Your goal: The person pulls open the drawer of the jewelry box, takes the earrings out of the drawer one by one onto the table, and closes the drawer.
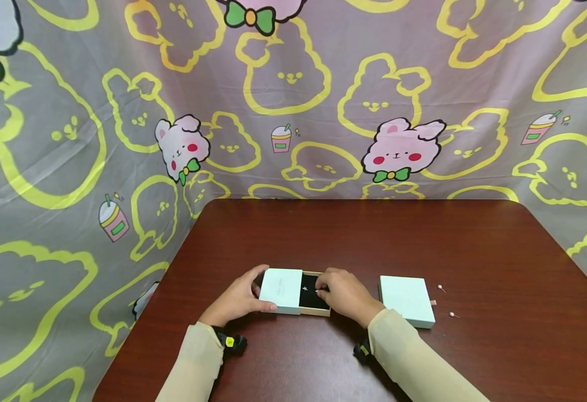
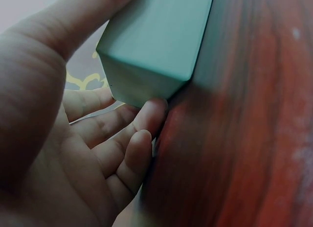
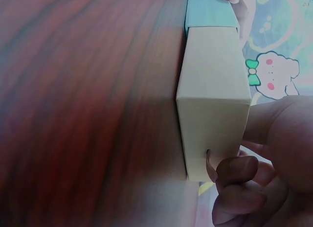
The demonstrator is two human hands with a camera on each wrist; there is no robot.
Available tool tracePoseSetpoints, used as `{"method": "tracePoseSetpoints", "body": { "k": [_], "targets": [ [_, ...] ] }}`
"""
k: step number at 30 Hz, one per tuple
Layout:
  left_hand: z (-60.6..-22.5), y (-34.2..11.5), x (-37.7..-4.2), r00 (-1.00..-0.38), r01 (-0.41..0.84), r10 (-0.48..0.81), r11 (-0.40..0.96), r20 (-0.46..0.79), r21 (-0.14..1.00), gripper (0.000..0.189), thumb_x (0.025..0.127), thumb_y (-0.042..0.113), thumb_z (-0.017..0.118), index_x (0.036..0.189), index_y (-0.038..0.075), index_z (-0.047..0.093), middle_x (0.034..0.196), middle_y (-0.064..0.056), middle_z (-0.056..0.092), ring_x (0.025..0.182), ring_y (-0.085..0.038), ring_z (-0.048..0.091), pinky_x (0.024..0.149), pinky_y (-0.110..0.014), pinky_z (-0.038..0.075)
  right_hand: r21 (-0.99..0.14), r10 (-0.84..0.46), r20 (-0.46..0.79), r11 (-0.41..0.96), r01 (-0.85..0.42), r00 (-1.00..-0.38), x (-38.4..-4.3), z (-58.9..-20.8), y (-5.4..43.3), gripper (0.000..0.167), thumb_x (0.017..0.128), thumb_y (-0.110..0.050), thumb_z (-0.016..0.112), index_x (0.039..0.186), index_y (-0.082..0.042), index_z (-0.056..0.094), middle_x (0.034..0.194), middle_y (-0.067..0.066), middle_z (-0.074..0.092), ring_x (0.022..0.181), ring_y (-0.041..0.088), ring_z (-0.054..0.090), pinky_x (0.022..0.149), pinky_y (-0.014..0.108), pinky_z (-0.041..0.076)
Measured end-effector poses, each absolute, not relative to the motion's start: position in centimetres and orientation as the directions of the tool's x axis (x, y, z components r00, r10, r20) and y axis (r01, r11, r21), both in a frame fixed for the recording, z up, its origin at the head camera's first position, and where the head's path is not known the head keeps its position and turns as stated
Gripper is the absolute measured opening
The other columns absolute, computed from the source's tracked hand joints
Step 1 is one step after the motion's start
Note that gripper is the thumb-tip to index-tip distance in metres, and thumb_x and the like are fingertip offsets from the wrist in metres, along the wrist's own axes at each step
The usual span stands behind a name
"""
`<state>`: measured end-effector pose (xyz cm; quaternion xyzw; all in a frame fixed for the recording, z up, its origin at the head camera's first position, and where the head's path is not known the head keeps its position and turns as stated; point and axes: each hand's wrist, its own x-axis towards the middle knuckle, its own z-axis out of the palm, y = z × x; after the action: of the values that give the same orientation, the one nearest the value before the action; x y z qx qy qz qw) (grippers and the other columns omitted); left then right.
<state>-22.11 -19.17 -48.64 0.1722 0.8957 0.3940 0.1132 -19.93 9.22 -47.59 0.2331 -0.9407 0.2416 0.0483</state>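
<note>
A pale mint jewellery box (image 1: 280,290) lies on the table with its cream drawer (image 3: 215,65) pulled part way out to the right. My left hand (image 1: 237,298) grips the sleeve's left end, thumb along the near side and fingers at the far side. Over the drawer's black pad (image 1: 309,298), the fingers of my right hand (image 1: 346,293) are curled. They pinch a small bright piece, apparently an earring (image 1: 317,291). A star-shaped silvery earring (image 1: 306,288) sits on the pad. In the right wrist view a ribbon tab (image 3: 211,167) hangs from the drawer's end, beside my fingers.
A second mint box (image 1: 406,300), closed, stands right of my right forearm, a small tab (image 1: 433,302) sticking out on its right. Beyond it lie two pearl-headed earrings, one farther back (image 1: 441,287) and one nearer (image 1: 452,314). Patterned cloth (image 1: 318,111) surrounds the brown table (image 1: 364,234).
</note>
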Motion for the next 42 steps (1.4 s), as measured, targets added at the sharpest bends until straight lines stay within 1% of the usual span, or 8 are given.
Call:
{"method": "tracePoseSetpoints", "body": {
  "k": [4, 12, 25, 35, 42],
  "targets": [
    [-48.62, -19.15, -22.11, -0.915, 0.220, 0.398, 0.629, -0.066, 0.745, 0.104, 0.063, 0.041, 0.092, 0.147, 0.013, 0.037, 0.090, -0.002, 0.056, 0.075, -0.018, 0.055, 0.062, -0.034, 0.047, -0.435, -0.428, 0.220, 0.761, -0.481, -0.877, -19.95, -47.69, 9.25, 0.010, 0.084, -0.012, 0.076, 0.083, -0.018, 0.068, 0.084, -0.009, 0.057, 0.078, 0.013, 0.058, 0.072, 0.035, 0.048],
    [-48.60, -19.12, -22.23, -0.916, 0.216, 0.394, 0.636, -0.071, 0.741, 0.104, 0.062, 0.041, 0.092, 0.147, 0.013, 0.038, 0.091, -0.002, 0.056, 0.075, -0.018, 0.055, 0.061, -0.034, 0.046, -0.420, -0.456, 0.234, 0.749, -0.513, -0.858, -19.88, -47.68, 9.24, 0.011, 0.085, -0.012, 0.075, 0.081, -0.018, 0.067, 0.083, -0.010, 0.058, 0.079, 0.012, 0.058, 0.074, 0.035, 0.048],
    [-48.65, -19.17, -22.23, -0.913, 0.223, 0.403, 0.634, -0.070, 0.740, 0.105, 0.063, 0.041, 0.092, 0.147, 0.012, 0.037, 0.091, -0.001, 0.056, 0.075, -0.018, 0.055, 0.062, -0.034, 0.046, -0.448, -0.468, 0.237, 0.725, -0.523, -0.852, -20.00, -47.71, 9.43, 0.009, 0.086, -0.009, 0.074, 0.084, -0.016, 0.069, 0.086, -0.008, 0.063, 0.080, 0.010, 0.059, 0.074, 0.033, 0.049],
    [-48.58, -19.14, -22.10, -0.914, 0.220, 0.400, 0.634, -0.071, 0.742, 0.104, 0.063, 0.040, 0.092, 0.147, 0.011, 0.037, 0.091, -0.002, 0.056, 0.076, -0.018, 0.055, 0.062, -0.034, 0.046, -0.485, -0.451, 0.232, 0.714, -0.505, -0.862, -20.04, -47.83, 9.57, 0.008, 0.088, -0.007, 0.072, 0.090, -0.015, 0.070, 0.090, -0.006, 0.066, 0.084, 0.011, 0.061, 0.076, 0.033, 0.050],
    [-48.59, -19.13, -22.13, -0.914, 0.226, 0.401, 0.630, -0.062, 0.743, 0.104, 0.063, 0.039, 0.092, 0.147, 0.011, 0.038, 0.090, -0.002, 0.056, 0.075, -0.018, 0.055, 0.062, -0.034, 0.046, -0.512, -0.432, 0.226, 0.710, -0.483, -0.873, -20.09, -47.83, 9.72, 0.009, 0.089, -0.006, 0.071, 0.090, -0.014, 0.070, 0.090, -0.006, 0.065, 0.083, 0.010, 0.061, 0.074, 0.033, 0.050]
  ]
}}
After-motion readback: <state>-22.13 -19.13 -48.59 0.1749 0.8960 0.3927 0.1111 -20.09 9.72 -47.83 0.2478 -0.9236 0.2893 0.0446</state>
